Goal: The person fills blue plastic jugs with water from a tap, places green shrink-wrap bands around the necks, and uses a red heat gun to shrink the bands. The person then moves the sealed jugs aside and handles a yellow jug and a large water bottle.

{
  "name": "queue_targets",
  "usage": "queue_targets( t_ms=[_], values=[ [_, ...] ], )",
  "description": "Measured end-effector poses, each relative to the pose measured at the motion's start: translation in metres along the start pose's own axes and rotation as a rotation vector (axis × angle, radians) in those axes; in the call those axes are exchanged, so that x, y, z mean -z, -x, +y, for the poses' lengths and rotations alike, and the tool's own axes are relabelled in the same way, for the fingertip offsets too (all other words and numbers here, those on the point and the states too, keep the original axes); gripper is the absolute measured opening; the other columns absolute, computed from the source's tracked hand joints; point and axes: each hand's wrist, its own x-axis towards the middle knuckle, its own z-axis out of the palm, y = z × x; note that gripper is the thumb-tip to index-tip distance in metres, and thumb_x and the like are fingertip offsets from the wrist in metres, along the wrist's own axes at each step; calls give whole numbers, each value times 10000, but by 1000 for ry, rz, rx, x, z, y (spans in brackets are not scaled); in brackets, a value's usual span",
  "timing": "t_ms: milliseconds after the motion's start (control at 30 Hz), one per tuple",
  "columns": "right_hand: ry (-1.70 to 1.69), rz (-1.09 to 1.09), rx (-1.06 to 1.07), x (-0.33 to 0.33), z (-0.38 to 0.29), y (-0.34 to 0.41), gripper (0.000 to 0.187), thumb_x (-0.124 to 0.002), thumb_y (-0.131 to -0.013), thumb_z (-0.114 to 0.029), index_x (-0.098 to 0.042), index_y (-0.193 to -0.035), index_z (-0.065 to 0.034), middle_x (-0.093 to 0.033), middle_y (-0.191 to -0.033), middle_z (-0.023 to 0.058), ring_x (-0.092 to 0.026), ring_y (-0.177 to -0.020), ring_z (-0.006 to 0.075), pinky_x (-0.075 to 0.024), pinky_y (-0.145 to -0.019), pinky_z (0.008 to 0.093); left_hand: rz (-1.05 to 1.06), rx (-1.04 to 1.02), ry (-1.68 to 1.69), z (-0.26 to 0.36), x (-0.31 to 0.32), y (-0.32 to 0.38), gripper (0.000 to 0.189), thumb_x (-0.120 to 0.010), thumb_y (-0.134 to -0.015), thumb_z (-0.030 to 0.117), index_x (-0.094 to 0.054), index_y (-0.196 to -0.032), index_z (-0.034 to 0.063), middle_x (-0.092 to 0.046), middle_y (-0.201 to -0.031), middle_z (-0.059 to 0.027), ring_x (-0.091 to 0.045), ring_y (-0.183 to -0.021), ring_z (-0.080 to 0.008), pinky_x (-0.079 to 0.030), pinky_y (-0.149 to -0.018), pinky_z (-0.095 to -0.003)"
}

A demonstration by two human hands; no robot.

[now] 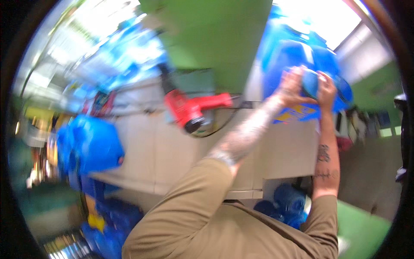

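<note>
Both of my arms reach up and right across a light worktable. My left hand (292, 86) and my right hand (326, 90) lie on either side of a round blue piece (310, 83), gripping it between them. It sits in front of stacked blue plastic items (292, 55), blurred, one with yellow marking. Left of my hands a red heat gun or similar corded power tool (184, 108) lies on the table, its black end pointing down and its handle to the right.
A blue plastic piece (93, 144) rests at the table's left edge. Blue plastic-wrapped items (129, 55) are piled at the upper left. Blue round objects (289, 200) stand below the near table edge (242, 194). A green surface (220, 39) lies beyond the tool.
</note>
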Motion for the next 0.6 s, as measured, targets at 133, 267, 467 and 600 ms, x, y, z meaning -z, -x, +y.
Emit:
queue_targets(
  t_ms=[133, 267, 467, 600],
  values=[
    [157, 36, 95, 9, 62, -10, 329, -528, -1040, -275, -730, -1150, -41, -738, -1108, 123, -680, -1019, 225, -518, -919, 343, -77, -54, 365, 21, 21, 92, 932, -735, -855, 473, -348, -1502, -74, -351, -1548, -317, -303, -1475, -431, -253, -1222, -488],
    [779, 26, 340, 11, 125, -21, 351, -413, -1060, -166, -649, -1245, 15, -669, -1258, 199, -637, -1143, 360, -498, -998, 423, -489, 76, 441, 58, 114, 288, 646, -675, -938, 391, -497, -1453, 44, -540, -1453, -205, -494, -1367, -332, -387, -1150, -458],
    [205, 273, -118, -6, 75, 153, 485, -408, -1080, -308, -590, -1284, 93, -627, -1257, 268, -605, -1150, 393, -467, -1010, 446, -8, 515, -195, 92, 411, 473, 555, -727, -928, 292, -569, -1383, 17, -570, -1409, -224, -541, -1319, -358, -438, -1108, -431],
    [-242, 5, -451, -76, -56, 326, 398, -461, -1069, -366, -627, -1155, -15, -626, -1092, 96, -625, -990, 231, -486, -818, 351, 363, 540, -1146, 73, 622, 521, 821, -623, -958, 516, -399, -1476, -80, -442, -1507, -281, -416, -1412, -417, -313, -1184, -502]
  ],
)
